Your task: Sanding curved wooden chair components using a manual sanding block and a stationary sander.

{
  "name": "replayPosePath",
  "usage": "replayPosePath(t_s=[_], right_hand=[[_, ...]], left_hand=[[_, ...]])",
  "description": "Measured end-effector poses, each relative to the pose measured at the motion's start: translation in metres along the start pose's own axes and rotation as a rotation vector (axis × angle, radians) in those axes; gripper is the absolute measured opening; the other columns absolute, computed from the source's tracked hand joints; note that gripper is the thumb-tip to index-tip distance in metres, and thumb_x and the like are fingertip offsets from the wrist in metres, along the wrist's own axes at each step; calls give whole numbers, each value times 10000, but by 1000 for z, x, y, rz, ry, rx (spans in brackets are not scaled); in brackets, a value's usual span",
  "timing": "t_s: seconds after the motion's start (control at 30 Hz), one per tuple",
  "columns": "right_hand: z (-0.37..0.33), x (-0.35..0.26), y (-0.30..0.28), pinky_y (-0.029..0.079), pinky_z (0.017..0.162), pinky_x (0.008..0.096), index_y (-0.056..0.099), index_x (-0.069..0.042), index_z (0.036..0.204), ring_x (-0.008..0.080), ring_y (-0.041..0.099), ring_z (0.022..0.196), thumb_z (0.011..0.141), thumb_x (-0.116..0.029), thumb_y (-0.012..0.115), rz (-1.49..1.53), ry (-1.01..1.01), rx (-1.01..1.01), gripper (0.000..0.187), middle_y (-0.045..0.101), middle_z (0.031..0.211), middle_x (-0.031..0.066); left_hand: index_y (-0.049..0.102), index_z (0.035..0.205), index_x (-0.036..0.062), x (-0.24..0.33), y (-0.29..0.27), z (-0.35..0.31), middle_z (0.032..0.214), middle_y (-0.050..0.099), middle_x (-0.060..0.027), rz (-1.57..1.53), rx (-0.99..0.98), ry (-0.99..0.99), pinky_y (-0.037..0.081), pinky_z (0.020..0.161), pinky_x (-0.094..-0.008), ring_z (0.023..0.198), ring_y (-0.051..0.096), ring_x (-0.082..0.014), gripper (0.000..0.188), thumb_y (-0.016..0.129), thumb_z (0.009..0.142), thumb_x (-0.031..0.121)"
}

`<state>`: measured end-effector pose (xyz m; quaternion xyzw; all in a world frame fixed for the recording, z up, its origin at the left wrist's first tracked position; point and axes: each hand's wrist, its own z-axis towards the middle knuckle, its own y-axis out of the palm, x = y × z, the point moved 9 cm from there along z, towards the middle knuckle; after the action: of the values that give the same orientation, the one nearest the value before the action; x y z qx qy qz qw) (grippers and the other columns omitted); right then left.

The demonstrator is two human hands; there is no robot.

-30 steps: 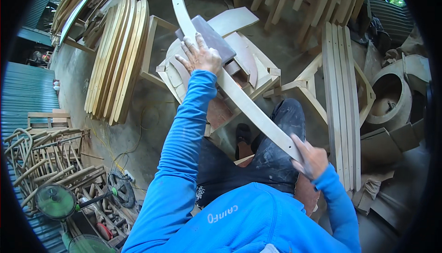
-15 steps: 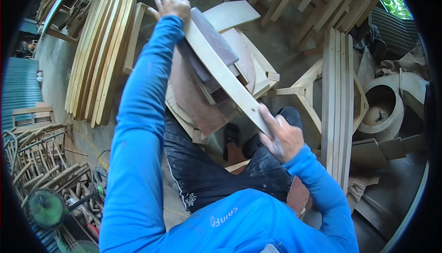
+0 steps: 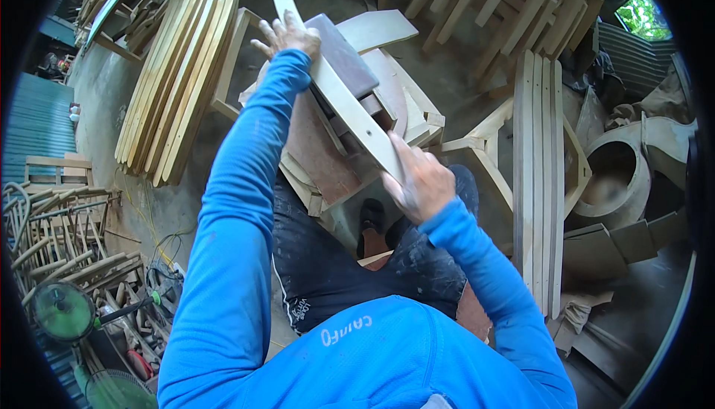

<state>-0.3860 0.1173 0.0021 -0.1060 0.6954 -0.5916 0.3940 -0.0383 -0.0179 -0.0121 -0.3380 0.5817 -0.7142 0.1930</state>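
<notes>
A long, curved pale wooden slat [image 3: 350, 115] slants across a makeshift work stand in front of me, with a small dark hole near its near end. My left hand [image 3: 292, 40] lies on its far part, fingers spread over the edge. My right hand [image 3: 423, 178] is closed around the near end, thumb and fingers on either side. Beside the slat's right edge sits a grey-purple block [image 3: 341, 51], its underside hidden. Beneath are a reddish-brown board [image 3: 316, 141] and pale wooden frame pieces [image 3: 428, 130] of the stand.
Curved slats [image 3: 179, 74] lean in a stack at left. Straight slats [image 3: 538, 185] stand at right beside a hexagonal wooden frame [image 3: 484, 137]. Stacked wooden frames [image 3: 514, 7] fill the far right. A green fan [image 3: 65, 311] stands at lower left, and a round-mouthed housing [image 3: 611, 178] at right.
My right hand has moved up and left while holding the slat's near end. The slat and my left hand have shifted slightly, the left hand a little right and nearer.
</notes>
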Motion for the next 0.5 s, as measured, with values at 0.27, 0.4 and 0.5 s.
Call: replayPosePath(t_s=[0.27, 0.4, 0.5], right_hand=[[-43, -4, -25, 264, 1181, 550, 623, -15, 1308, 403, 338, 1453, 780, -305, 813, -164, -184, 227, 631, 409, 1571, 171], [4, -19, -14, 191, 1226, 551, 618, -15, 1330, 411, 268, 1514, 817, -340, 796, -228, -185, 248, 633, 390, 1603, 179], [47, -37, 1, 161, 1248, 547, 620, -7, 1345, 398, 227, 1549, 880, -380, 736, -281, -178, 248, 608, 350, 1649, 167]], left_hand=[[240, 1652, 95, 21, -4, -47, 1686, 269, -219, -57, 20, 88, -26, 1259, -630, 1610, 53, -367, 838, 489, 927, 432], [268, 1647, 122, 10, 1, 7, 1678, 293, -206, -127, 69, 100, 3, 1264, -632, 1603, 115, -362, 834, 522, 915, 431], [291, 1637, 125, -5, 2, 53, 1668, 317, -200, -186, 96, 112, 34, 1263, -645, 1597, 148, -359, 819, 523, 917, 440]])
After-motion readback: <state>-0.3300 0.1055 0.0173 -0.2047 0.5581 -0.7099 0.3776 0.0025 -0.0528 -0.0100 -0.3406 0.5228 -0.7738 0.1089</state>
